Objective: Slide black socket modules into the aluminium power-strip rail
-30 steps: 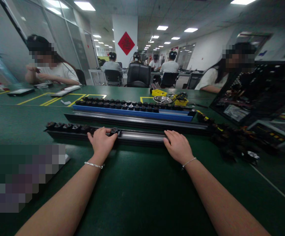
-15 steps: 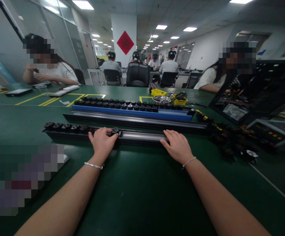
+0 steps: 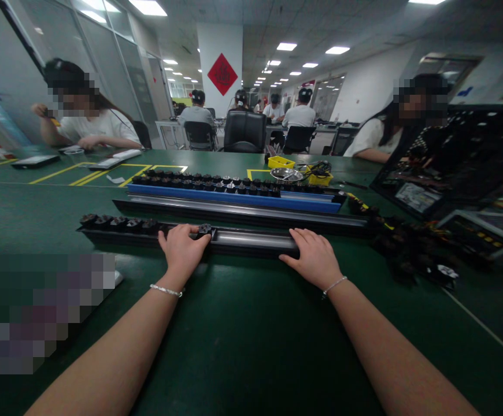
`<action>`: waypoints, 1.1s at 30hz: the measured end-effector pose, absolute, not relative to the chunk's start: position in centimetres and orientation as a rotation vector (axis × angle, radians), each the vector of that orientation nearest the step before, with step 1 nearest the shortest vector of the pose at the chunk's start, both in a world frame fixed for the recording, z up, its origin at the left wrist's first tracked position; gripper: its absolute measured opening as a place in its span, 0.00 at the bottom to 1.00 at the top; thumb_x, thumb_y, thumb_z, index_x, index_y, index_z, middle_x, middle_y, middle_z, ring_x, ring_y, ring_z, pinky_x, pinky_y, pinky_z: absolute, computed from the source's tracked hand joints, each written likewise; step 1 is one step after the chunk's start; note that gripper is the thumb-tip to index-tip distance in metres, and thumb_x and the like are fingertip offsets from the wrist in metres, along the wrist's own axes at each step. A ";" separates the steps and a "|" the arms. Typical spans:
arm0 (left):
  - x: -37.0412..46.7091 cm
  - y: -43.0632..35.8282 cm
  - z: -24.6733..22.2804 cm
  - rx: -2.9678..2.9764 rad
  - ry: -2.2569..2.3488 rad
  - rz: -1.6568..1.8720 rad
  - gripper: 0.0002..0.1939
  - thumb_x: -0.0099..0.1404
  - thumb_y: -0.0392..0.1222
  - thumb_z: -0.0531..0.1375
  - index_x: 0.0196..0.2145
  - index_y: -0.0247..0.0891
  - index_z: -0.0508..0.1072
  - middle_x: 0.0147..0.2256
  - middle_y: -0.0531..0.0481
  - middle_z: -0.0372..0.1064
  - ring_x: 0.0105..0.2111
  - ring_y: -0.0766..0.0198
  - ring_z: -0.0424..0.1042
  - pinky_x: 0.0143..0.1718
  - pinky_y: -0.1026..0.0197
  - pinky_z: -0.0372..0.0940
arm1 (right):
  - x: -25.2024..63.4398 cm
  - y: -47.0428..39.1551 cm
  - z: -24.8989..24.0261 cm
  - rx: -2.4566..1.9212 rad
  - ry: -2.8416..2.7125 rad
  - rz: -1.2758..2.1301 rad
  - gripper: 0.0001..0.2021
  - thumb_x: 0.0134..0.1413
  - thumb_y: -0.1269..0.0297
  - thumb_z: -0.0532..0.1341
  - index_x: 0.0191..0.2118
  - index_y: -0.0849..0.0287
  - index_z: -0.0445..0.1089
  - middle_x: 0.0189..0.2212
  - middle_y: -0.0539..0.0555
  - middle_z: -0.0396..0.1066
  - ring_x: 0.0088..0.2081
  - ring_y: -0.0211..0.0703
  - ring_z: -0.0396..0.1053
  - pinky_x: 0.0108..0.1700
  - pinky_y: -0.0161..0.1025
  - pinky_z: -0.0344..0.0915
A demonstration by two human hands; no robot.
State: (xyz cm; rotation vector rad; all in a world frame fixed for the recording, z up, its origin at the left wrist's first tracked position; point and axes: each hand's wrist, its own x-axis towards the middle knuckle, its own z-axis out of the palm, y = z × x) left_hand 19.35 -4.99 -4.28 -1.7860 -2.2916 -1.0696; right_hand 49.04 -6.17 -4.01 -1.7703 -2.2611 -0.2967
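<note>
A long black rail point(image 3: 251, 248) with a shiny metal channel lies across the green table in front of me. Several small black parts point(image 3: 133, 224) stand in a row at its left end. My left hand point(image 3: 182, 248) grips a black part point(image 3: 206, 230) near the rail's middle, its thumb against the part's right side. At the rail's right end, my right hand point(image 3: 311, 252) holds the rail between the thumb in front and the fingers over the far side.
Behind lie another black rail point(image 3: 243, 211) and a blue rail point(image 3: 234, 198) with rows of black parts. Dark parts and cables point(image 3: 407, 248) are heaped at right, beside an open computer case point(image 3: 463, 156). People sit at left and right.
My right thumb has moved down and slightly left, onto the rail's front side. The person at left has raised one hand and lowered the other. My left hand keeps its grip.
</note>
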 end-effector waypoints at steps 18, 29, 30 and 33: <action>19.3 -5.2 -3.9 -1.841 -2.359 -0.977 0.14 0.53 0.54 0.56 0.33 0.44 0.71 0.37 0.48 0.73 0.47 0.51 0.66 0.58 0.39 0.38 | 49.3 -5.7 -4.3 -1.779 -2.223 -0.254 0.39 0.48 0.42 0.55 0.59 0.65 0.53 0.55 0.64 0.60 0.58 0.54 0.54 0.57 0.52 0.48; 19.3 -5.3 -3.9 -1.851 -2.366 -0.991 0.14 0.54 0.54 0.56 0.32 0.44 0.71 0.38 0.48 0.73 0.48 0.51 0.66 0.58 0.39 0.37 | 49.2 -5.9 -4.1 -1.767 -2.240 -0.275 0.33 0.51 0.44 0.54 0.57 0.62 0.57 0.55 0.62 0.60 0.57 0.54 0.55 0.57 0.54 0.47; 19.3 -5.3 -3.9 -1.851 -2.366 -0.988 0.14 0.54 0.54 0.56 0.32 0.44 0.71 0.38 0.48 0.73 0.48 0.51 0.66 0.58 0.39 0.36 | 49.1 -5.9 -4.1 -1.767 -2.239 -0.277 0.33 0.51 0.44 0.54 0.57 0.62 0.57 0.55 0.62 0.61 0.56 0.53 0.55 0.57 0.54 0.47; 19.4 -5.3 -3.8 -1.858 -2.368 -0.995 0.13 0.54 0.54 0.56 0.32 0.44 0.71 0.38 0.48 0.73 0.48 0.51 0.65 0.59 0.38 0.36 | 49.1 -5.9 -4.2 -1.770 -2.239 -0.287 0.33 0.51 0.44 0.54 0.57 0.63 0.58 0.55 0.62 0.60 0.56 0.53 0.55 0.58 0.54 0.46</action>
